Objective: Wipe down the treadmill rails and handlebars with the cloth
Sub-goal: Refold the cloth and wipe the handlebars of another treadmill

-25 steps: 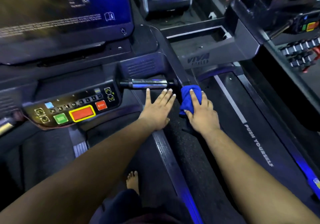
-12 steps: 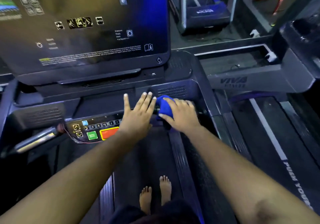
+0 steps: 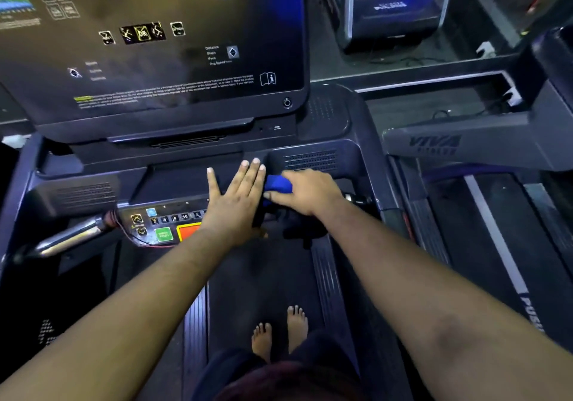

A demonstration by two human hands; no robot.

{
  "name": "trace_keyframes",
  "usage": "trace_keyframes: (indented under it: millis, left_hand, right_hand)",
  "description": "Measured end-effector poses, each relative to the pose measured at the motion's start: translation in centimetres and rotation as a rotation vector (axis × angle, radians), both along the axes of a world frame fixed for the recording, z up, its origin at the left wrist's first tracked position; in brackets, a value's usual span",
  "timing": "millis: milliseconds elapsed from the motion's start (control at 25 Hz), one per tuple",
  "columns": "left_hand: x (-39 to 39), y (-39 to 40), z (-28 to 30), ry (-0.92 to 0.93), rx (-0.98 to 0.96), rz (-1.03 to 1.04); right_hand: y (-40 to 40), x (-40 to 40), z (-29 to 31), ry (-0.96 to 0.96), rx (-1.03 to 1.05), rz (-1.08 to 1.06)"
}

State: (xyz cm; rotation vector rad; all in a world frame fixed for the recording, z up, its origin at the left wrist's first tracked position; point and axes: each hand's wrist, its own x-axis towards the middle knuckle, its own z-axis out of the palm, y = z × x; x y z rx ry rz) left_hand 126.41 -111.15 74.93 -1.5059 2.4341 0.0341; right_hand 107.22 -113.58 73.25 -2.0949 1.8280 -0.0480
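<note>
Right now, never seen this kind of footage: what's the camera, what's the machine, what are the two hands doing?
There is one camera, worn on a person's head, looking forward and down, so you see their own arms and bare feet. No robot is involved. The person stands on a treadmill, facing its console: a large dark screen above, and below it a button panel with a green button and an orange one partly hidden by the arm. A metal handlebar sticks out on the left side of the panel. The right hand grips a blue cloth against the console just right of the panel, where the matching right bar would be; the bar itself is mostly hidden. The left hand lies flat with straight fingers on the console beside the cloth and holds nothing. To the right is a neighbouring treadmill.
</note>
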Motion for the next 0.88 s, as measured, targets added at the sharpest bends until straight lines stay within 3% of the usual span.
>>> trace_keyframes:
  millis: [160, 280, 440, 760, 880]
  left_hand:
    - [-0.3, -0.1, 0.4, -0.005, 0.031, 0.023]
    - [-0.3, -0.1, 0.8, -0.005, 0.062, 0.028]
    - [-0.3, 0.0, 0.7, 0.046, 0.066, 0.046]
    - [4.8, 4.8, 3.2, 0.101, 0.063, 0.053]
    - [10.5, 9.5, 4.7, 0.161, 0.052, 0.152]
  right_hand:
    - [6.0, -1.9, -4.3, 0.198, -0.323, -0.090]
    - [5.9, -5.2, -4.6, 0.236, -0.244, -0.181]
    - [3.1, -4.3, -3.1, 0.080, -0.109, -0.159]
    - [7.6, 2.6, 0.0, -0.132, -0.404, 0.037]
    - [11.5, 9.0, 1.7, -0.375, -0.473, 0.020]
